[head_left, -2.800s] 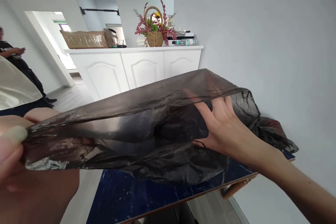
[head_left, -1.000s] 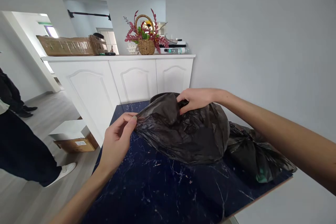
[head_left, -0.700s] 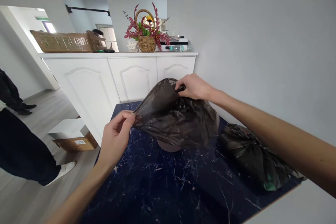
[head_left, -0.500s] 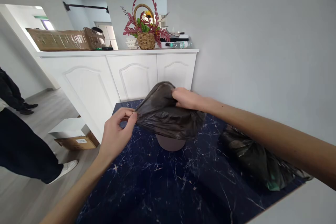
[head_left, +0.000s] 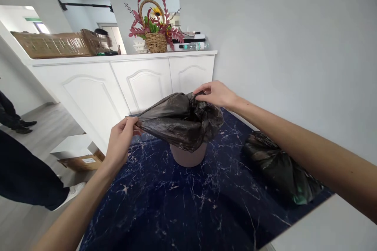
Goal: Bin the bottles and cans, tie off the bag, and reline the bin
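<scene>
A thin black garbage bag is draped over a greyish-pink trash bin, hiding its rim and most of its wall. The bin stands upright on a dark blue marbled table. My left hand pinches the bag's edge and pulls it taut out to the left of the bin. Above the bin's far right side, my right hand grips the bag's bunched edge between thumb and fingers. To the right on the table lies another black plastic bag, bulging, with something green showing through at its near end.
Behind the table runs a white cabinet bearing a cardboard box, a flower basket and a plastic bottle. Boxes sit on the floor at left, near a person's leg. A wall rises at right.
My left hand has drawn the bag's edge further left. My right hand has come out of the bag's folds and risen to its far edge. More of the bin shows below.
</scene>
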{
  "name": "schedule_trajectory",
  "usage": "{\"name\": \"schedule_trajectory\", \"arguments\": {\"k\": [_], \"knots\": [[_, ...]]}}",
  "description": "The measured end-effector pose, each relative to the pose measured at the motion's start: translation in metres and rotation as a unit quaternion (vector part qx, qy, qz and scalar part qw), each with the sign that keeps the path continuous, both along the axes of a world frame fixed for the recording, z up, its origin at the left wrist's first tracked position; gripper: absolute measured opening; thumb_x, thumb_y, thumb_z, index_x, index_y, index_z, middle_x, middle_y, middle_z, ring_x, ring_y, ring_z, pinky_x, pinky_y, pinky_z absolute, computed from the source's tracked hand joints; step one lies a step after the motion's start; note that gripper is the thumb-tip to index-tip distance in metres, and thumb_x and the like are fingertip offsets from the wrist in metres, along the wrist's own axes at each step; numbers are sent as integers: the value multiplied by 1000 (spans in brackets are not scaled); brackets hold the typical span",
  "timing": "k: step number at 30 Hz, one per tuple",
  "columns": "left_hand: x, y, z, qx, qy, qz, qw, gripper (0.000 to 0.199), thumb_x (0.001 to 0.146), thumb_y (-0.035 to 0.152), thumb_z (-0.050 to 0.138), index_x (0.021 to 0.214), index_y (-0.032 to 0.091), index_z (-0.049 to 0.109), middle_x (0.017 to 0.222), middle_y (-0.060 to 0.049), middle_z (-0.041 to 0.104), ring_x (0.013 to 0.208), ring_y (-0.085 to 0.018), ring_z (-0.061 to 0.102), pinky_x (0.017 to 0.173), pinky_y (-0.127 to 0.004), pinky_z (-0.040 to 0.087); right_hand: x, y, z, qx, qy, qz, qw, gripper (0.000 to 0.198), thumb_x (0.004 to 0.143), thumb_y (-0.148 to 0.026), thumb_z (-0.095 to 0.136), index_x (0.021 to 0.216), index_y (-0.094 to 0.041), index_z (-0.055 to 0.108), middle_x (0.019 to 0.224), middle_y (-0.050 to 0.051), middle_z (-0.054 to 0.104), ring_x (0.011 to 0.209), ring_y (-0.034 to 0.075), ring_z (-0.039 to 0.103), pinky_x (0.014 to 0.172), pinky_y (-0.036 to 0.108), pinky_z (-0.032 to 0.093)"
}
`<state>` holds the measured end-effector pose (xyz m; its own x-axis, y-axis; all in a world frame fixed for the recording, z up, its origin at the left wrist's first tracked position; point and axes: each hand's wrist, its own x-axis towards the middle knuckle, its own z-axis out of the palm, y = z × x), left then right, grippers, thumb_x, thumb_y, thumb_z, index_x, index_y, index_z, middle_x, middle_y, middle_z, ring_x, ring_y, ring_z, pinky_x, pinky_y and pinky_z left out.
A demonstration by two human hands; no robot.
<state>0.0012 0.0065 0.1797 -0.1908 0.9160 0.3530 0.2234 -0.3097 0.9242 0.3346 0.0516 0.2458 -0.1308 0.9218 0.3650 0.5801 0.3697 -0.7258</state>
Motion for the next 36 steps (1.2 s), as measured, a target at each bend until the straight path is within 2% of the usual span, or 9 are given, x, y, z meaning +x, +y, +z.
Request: {"name": "schedule_trajectory", "arguments": {"k": [4,9,15,18,20,23,26,32,36], "knots": [[10,34,-7,-28,-33,16,999,27,79,48,63,78,21,63,76,-1,61,73,-17,58,64,-26,49,11,22,-20,-80,180,-23,980,36,91,-16,69,125,-12,78,107,14,81,91,19,73,87,35,61],[18,64,-28,-103,23,-10,994,34,77,54,61,76,20,61,75,-6,66,69,-18,59,62,-28,49,19,42,-55,-137,192,-7,972,30,82,-10,78,111,-11,77,92,13,82,81,20,75,80,34,64],[9,51,-49,-199,156,-104,962,45,62,63,80,69,20,66,68,-9,71,67,-28,68,61,-37,55,37,30,-82,-121,163,-15,979,30,76,-12,78,105,-15,77,101,16,82,93,28,77,85,43,64],[2,33,-44,-141,193,-55,970,51,74,68,74,89,20,69,85,-11,76,84,-32,71,71,-40,56,46,7,-67,-42,162,-27,985,46,78,-11,65,122,-21,73,136,13,75,123,28,70,107,47,56],[2,17,-36,-65,195,-9,979,52,90,70,59,108,22,66,109,-13,76,106,-32,69,86,-42,55,47,-13,-51,29,118,42,992,61,77,-9,60,135,-27,68,146,6,70,136,25,62,117,47,48],[9,-9,-27,57,241,-28,968,44,103,62,47,118,24,61,121,-10,72,115,-28,66,97,-41,51,41,-39,-33,131,-44,170,976,63,78,-11,61,138,-30,67,135,4,74,136,28,60,116,50,46],[19,-28,-26,168,364,-82,912,32,100,54,63,111,24,61,106,-6,71,100,-26,65,90,-40,49,34,-54,-29,202,-139,168,955,36,82,-15,66,116,-27,70,117,6,74,118,29,65,101,46,52],[30,-39,-36,294,508,-166,793,14,102,22,52,88,23,51,82,-1,61,76,-19,52,78,-37,40,44,-80,-62,307,-186,70,931,14,88,-10,56,88,-25,54,92,6,65,89,25,59,83,41,47],[35,-39,-48,274,523,-221,776,17,98,18,51,83,24,47,76,0,55,68,-19,44,71,-37,34,53,-94,-103,214,-238,62,945,10,91,-15,57,94,-23,62,102,12,69,99,30,64,88,45,49]]}}
